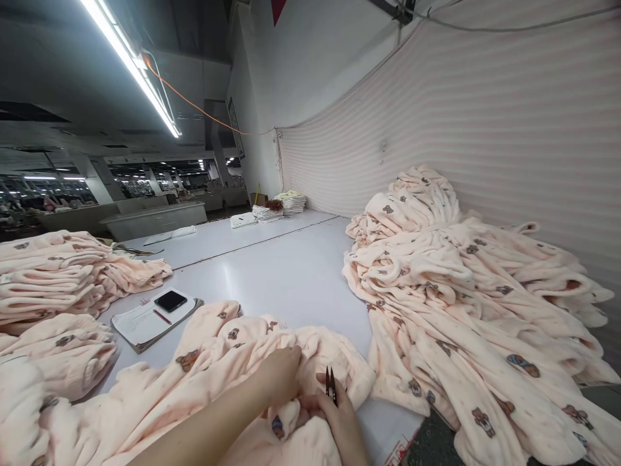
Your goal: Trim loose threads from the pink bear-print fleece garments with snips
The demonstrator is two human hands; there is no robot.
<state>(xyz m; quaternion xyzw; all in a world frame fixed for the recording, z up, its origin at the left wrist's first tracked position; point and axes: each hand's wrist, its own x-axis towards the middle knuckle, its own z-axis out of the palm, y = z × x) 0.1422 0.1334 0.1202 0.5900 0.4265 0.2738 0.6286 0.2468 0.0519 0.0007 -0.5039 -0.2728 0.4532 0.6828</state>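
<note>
Seemingly folded pink stack (48, 278), left.

Single head camera, facing forward and down across table (281, 265) toward striped curtain (495, 129); left hand (283, 372), right hand (338, 409) close to lens

Along the near edge of the smooth, pale grey tabletop (291, 272) lies the loose, peach, printed fleece fabric (165, 395); the tall, peach, printed fleece heap (436, 259) lies to the right, before the striped, pink-and-white cloth curtain (475, 129). Left of centre, the flat, white paper pad (130, 325) carries the black, rectangular phone (171, 299) and, nearer, the slim, red pen (162, 316), with the folded, peach fleece pile (53, 278) farther left.
</note>
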